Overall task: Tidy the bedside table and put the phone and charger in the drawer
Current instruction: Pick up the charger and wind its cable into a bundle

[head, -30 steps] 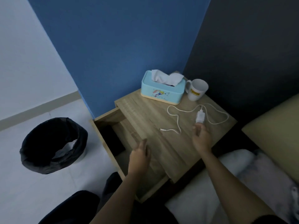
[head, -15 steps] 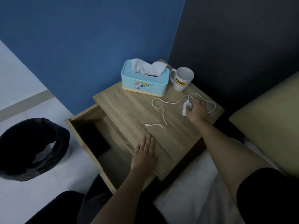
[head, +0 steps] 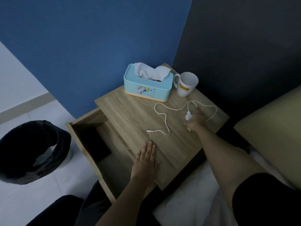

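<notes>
A wooden bedside table point(head: 140, 115) stands against the blue wall with its drawer point(head: 81, 137) pulled out to the left. A dark phone point(head: 96, 144) lies inside the drawer. My right hand point(head: 195, 119) is closed around the white charger plug point(head: 188, 116) on the tabletop. Its white cable point(head: 164, 115) loops across the wood and ends in a connector point(head: 149, 130). My left hand point(head: 145, 162) lies flat, fingers together, on the table's front edge beside the drawer.
A light blue tissue box point(head: 148, 86) and a white mug point(head: 186, 84) stand at the back of the table. A bin with a black liner point(head: 32, 152) sits on the floor to the left. A bed with a cushion point(head: 268, 131) lies to the right.
My right hand reached forward to the plug and closed on it. My left hand came down flat onto the table's front edge. The camera moved closer.
</notes>
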